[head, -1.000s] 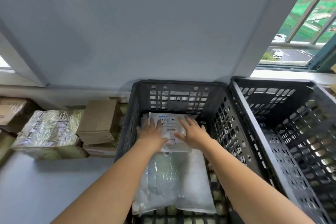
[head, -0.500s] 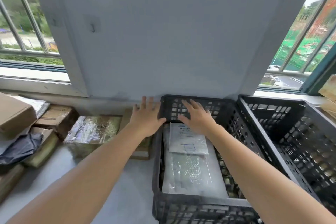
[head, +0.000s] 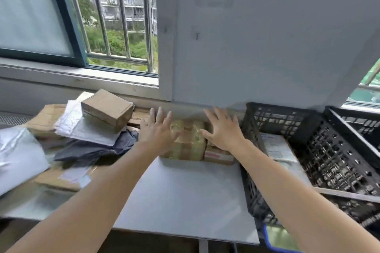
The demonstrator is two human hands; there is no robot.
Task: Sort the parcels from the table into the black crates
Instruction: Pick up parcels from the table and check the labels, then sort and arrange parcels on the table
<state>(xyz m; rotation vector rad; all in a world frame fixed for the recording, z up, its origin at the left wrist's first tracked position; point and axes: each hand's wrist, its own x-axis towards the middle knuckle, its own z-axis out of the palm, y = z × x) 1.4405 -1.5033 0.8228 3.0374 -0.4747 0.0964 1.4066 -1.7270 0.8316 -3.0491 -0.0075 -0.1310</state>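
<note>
A tape-wrapped yellowish parcel (head: 188, 146) lies on the white table (head: 185, 195) against the wall. My left hand (head: 158, 131) hovers at its left end and my right hand (head: 223, 131) at its right end, both with fingers spread and holding nothing. Whether they touch the parcel I cannot tell. To the right stands a black crate (head: 287, 123) with white bagged parcels (head: 277, 148) inside. A second black crate (head: 353, 121) sits further right.
A heap of parcels fills the table's left: a brown box (head: 107, 110), a white padded mailer (head: 86, 129), a dark bag (head: 92, 150), flat cartons (head: 59, 178). A small box (head: 218, 155) lies beside the wrapped parcel. Window sill and wall stand behind.
Both hands have left the crate and moved left to the tape-wrapped parcel on the table. The view has swung left and upward, showing more of the parcel heap.
</note>
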